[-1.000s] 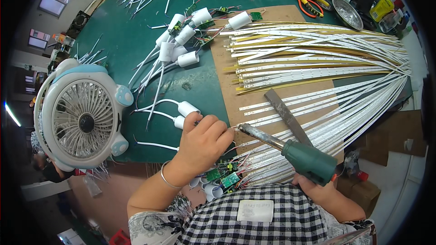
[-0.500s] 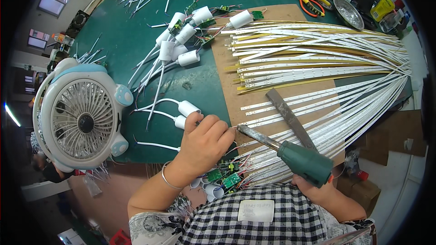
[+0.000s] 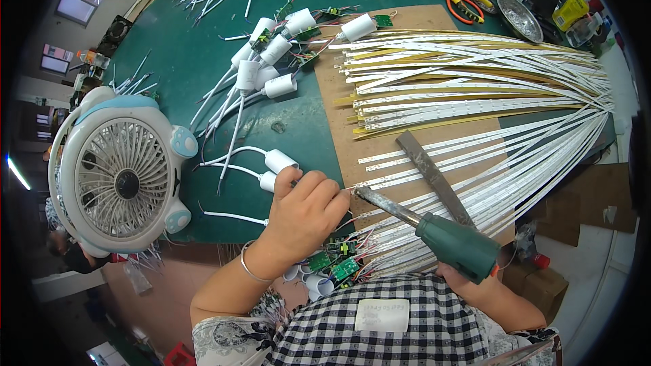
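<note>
My left hand (image 3: 306,213) is closed in a pinch on a thin wire at the left ends of the white LED strips (image 3: 400,175). Its fingers hide most of that wire. In my right hand (image 3: 468,286) is a soldering iron (image 3: 458,247) with a thick green handle. The iron's dark tip meets the strip end right beside my left fingertips. Beneath my left wrist lie green circuit boards (image 3: 346,269) with thin wires and white cylindrical caps (image 3: 319,286). A flat dark metal bar (image 3: 434,177) rests across the strips.
A white and blue fan (image 3: 125,179) stands at the left. White caps with cables (image 3: 277,49) lie beyond my left hand. More strips (image 3: 468,81) fan out on a brown board (image 3: 420,20). Orange-handled pliers (image 3: 466,10) and a metal dish (image 3: 520,18) sit far right.
The soldering iron's handle has shifted very slightly right and down, its tip staying by the strip end. My left hand holds almost still.
</note>
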The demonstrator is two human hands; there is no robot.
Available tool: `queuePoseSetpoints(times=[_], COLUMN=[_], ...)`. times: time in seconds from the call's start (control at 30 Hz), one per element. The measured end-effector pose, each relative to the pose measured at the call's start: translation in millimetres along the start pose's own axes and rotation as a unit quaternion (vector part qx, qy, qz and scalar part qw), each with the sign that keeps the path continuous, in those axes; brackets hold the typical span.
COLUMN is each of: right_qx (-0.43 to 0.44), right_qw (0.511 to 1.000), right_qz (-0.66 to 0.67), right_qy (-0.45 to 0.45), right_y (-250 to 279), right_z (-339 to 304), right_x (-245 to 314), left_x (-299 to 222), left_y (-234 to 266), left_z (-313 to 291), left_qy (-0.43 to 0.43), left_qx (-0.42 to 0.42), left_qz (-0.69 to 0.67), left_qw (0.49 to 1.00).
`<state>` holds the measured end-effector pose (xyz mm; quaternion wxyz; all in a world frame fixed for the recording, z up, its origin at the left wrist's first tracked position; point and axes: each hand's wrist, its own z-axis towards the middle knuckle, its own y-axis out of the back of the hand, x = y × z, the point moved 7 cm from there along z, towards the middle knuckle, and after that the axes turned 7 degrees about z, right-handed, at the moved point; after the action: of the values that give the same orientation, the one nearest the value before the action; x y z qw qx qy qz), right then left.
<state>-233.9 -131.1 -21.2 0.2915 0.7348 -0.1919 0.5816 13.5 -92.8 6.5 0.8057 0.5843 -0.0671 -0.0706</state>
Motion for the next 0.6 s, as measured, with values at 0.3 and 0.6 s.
queuePoseSetpoints(times=[0.3,0.6], right_qx=[0.006,0.02], right_qw=[0.995,0.995], right_qz=[-0.088,-0.097], right_qy=[0.056,0.021], right_y=[-0.2,4.5], right_z=[5.7,-5.7], right_x=[9.4,-2.6], left_x=[-0.7,-1.0], left_y=[0.4,2.2], left_z=[0.3,1.7], left_qy=[0.001,-0.001], left_qx=[0.003,0.013], left_qz=[-0.002,0.002], left_qw=[1.0,1.0])
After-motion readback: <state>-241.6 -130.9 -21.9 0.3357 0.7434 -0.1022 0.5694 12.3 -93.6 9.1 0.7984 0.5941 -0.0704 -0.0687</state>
